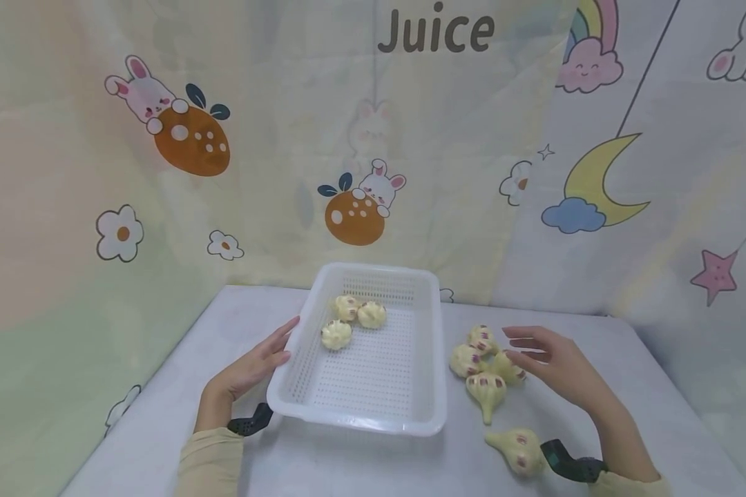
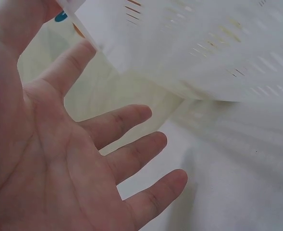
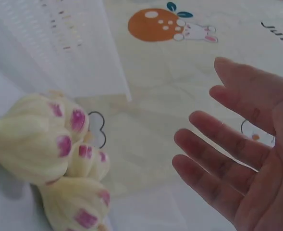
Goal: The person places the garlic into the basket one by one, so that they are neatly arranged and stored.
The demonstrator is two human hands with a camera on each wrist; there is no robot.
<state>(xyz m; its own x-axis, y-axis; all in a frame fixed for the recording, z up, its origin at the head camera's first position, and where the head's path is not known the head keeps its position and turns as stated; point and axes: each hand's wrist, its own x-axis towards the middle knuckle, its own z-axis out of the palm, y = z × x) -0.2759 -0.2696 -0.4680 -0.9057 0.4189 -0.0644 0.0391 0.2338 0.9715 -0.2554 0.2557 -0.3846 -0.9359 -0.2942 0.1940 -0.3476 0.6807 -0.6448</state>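
Note:
A white plastic basket (image 1: 379, 373) with slotted sides stands on the table, three garlic bulbs (image 1: 336, 335) in its far left part. Along its left rim is my left hand (image 1: 249, 373). In the left wrist view the palm shows, the fingers (image 2: 127, 125) are spread, and the index fingertip meets the rim. To the right of the basket lies a cluster of garlic bulbs (image 1: 486, 390) with purple patches. My right hand (image 1: 559, 362) hovers just right of this cluster, fingers loosely extended. In the right wrist view a gap separates it from the garlic (image 3: 30, 139).
Nearer the front, a single garlic bulb (image 1: 522, 452) lies beside the right wrist's black camera band (image 1: 572, 462). A white cloth covers the table (image 1: 410, 469). Behind it hangs a printed curtain (image 1: 273, 207) with rabbits and flowers.

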